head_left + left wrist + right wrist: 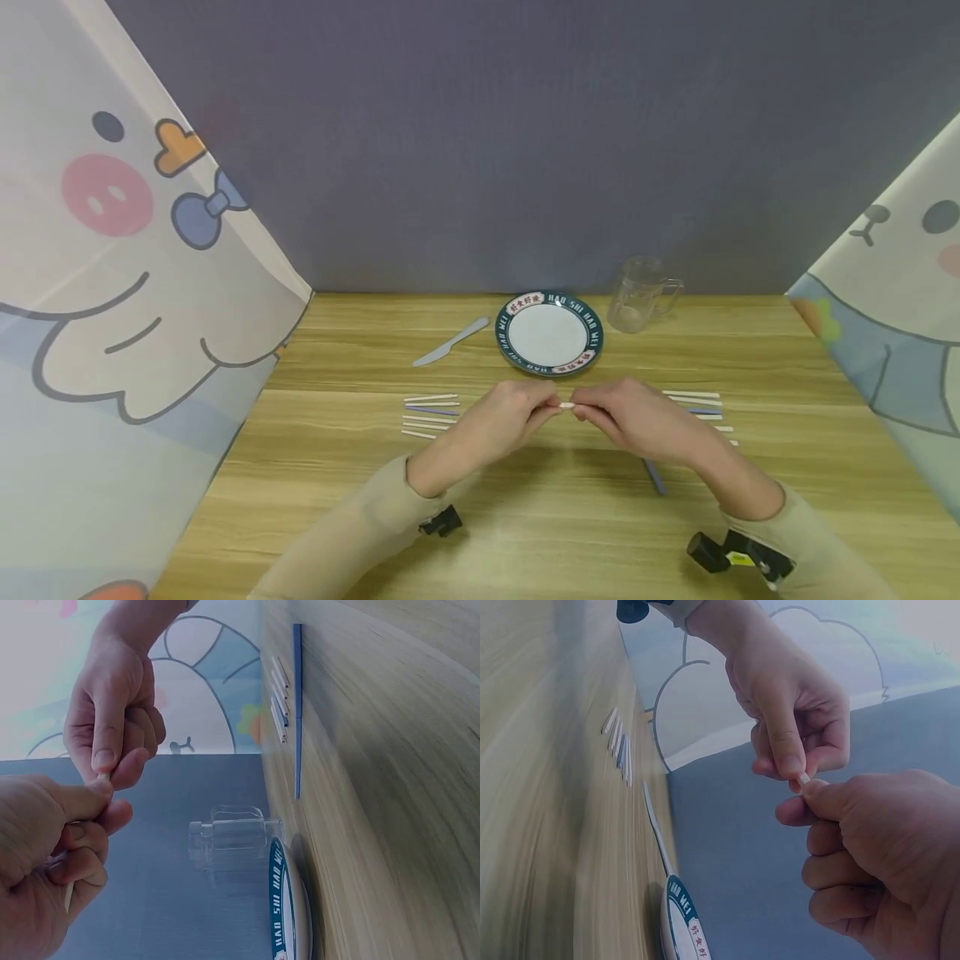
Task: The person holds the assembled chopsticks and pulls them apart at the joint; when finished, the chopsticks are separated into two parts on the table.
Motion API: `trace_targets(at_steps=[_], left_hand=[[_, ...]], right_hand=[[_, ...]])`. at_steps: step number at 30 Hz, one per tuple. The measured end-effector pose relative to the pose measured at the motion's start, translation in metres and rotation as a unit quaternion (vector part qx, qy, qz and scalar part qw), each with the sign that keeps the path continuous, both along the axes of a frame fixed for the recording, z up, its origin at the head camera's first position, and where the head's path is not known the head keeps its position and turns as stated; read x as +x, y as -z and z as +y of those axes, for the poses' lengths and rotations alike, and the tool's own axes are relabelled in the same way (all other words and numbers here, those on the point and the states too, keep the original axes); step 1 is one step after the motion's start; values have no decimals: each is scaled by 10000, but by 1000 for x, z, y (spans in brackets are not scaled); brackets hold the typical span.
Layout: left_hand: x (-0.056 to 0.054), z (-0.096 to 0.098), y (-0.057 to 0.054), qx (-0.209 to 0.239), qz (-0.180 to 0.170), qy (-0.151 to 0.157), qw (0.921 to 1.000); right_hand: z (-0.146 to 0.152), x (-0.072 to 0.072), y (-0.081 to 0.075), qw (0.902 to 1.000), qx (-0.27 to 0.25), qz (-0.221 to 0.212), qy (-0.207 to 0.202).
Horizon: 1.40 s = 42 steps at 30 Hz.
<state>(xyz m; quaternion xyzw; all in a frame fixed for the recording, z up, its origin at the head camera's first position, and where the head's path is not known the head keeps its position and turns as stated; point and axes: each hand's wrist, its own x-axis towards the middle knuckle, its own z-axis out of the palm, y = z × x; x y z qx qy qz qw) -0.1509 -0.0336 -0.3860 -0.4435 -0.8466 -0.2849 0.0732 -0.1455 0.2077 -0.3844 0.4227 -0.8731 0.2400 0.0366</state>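
Note:
Both hands meet above the table in front of the plate, each pinching a slim white stick (567,405) between thumb and forefinger. My left hand (513,417) grips it from the left; a pale end of the stick (69,896) sticks out below the curled fingers in the left wrist view. From the other side, my right hand (645,421) pinches it, its other fingers curled in. Only a short white piece (804,779) shows between the fingertips; the rest is hidden. On the table near my right wrist lies a blue stick (654,477), partly covered in the head view.
A green-rimmed white plate (507,354) stands beyond the hands, a white knife (452,342) to its left and a clear mug (633,304) to its right. White and blue sticks lie in rows at left (431,410) and right (701,402). A grey wall rises behind.

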Motion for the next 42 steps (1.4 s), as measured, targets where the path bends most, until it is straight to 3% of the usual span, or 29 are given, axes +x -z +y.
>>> trace_targets(at_steps=[11,25,33,42], left_hand=[[-2,-1,-4,-29,251,113,9996],[-6,1,-9,6,104,-54,9999],[-12,1,-10,79,176,78,9998],[-2,-1,0,4,-168,-62,9998]], right_hand=[[5,-6,-7,9994,-132,35,-325],[4,-9,-9,9999,4,126,-94],[2,-11,-14,9993,-85,327,-150],[-4,-1,-7,9999,10,-117,-121]])
